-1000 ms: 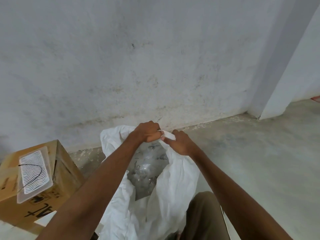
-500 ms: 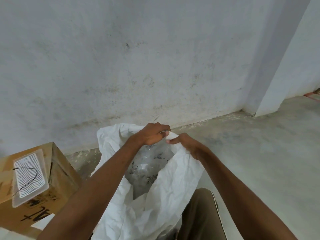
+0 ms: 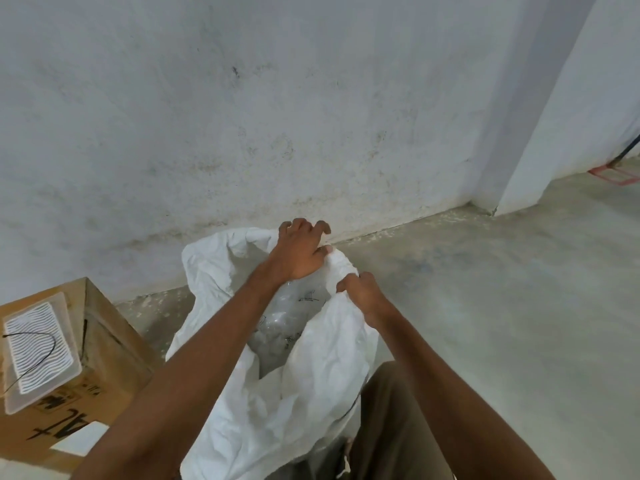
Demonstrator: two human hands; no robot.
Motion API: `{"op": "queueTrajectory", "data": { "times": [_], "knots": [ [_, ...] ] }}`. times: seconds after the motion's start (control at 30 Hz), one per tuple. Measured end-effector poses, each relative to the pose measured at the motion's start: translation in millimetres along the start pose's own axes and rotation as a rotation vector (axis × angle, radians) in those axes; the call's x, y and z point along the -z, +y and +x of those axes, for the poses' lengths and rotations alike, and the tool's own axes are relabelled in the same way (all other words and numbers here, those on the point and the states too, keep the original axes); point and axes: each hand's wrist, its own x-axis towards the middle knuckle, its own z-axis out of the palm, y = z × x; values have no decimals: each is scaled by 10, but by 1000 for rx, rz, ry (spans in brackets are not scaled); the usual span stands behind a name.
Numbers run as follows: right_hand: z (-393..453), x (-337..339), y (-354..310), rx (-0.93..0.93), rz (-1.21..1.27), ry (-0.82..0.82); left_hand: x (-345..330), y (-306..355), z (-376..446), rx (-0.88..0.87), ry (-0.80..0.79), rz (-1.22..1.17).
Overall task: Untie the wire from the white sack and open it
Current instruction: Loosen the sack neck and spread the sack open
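Observation:
The white sack (image 3: 318,382) stands on the floor between my arms, its mouth open. Inside it shows a clear plastic liner (image 3: 287,323) with small dark marks. My left hand (image 3: 299,252) is at the far rim; its thumb presses on the rim fabric while its fingers are spread and lifted. My right hand (image 3: 360,294) pinches a bunched fold of the rim on the near right side. A thin black wire (image 3: 33,355) lies curved on a clear plastic tray (image 3: 38,351) at the left, apart from the sack.
A brown cardboard box (image 3: 104,341) with black lettering stands at the left and carries the tray. A stained white wall rises close behind the sack. Bare concrete floor (image 3: 502,306) spreads to the right. My knee in olive trousers (image 3: 391,420) is beside the sack.
My hands have drawn apart along the rim. The left hand's fingers have opened and lifted at the far edge, and the right hand has moved nearer to me with its fold. The mouth is wider.

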Motion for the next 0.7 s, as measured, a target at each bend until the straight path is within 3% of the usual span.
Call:
{"op": "queueTrajectory", "data": {
  "times": [0.1,0.13,0.23,0.33,0.47,0.53,0.63,0.7],
  "knots": [
    [29,14,-114,-35,320,-2,70,216,-408,-99,236,-256],
    [-9,24,-185,-18,386,2,87,309,-581,-102,219,-329],
    [-40,41,-354,38,520,-26,112,538,-1051,49,-29,-422],
    [-36,3,-450,46,586,-59,50,551,-1233,98,-64,-334],
    [-253,19,-571,62,603,-84,56,399,-1197,32,211,-137],
    [-403,60,-623,60,651,-132,105,309,-1194,14,330,-153],
    [-429,102,-593,33,760,-93,212,220,-1202,-18,496,-112],
    [-325,29,-525,21,667,-4,253,173,-1201,-35,543,-48]
  ]
}}
